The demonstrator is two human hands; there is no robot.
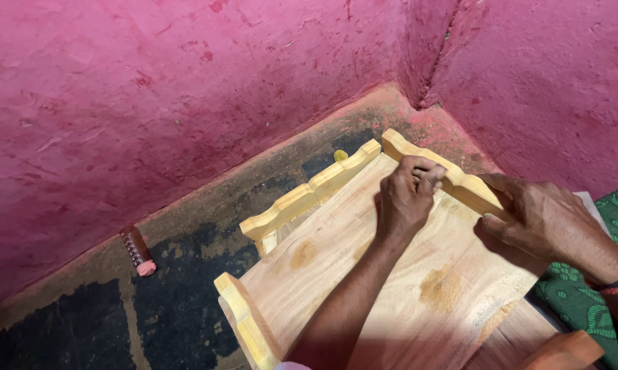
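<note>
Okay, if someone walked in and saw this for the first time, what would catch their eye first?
Most likely the bright pink walls that fill the upper half and meet in a corner at upper right. Next, the pale wooden board with scalloped edge trim, lying on the dark floor at lower centre, where the left hand presses at the far trim and the right hand grasps that trim. A small brown bottle lies by the wall at left.

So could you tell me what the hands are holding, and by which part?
Both hands, left and right, grip the wooden piece's scalloped rail along its far edge.
</note>
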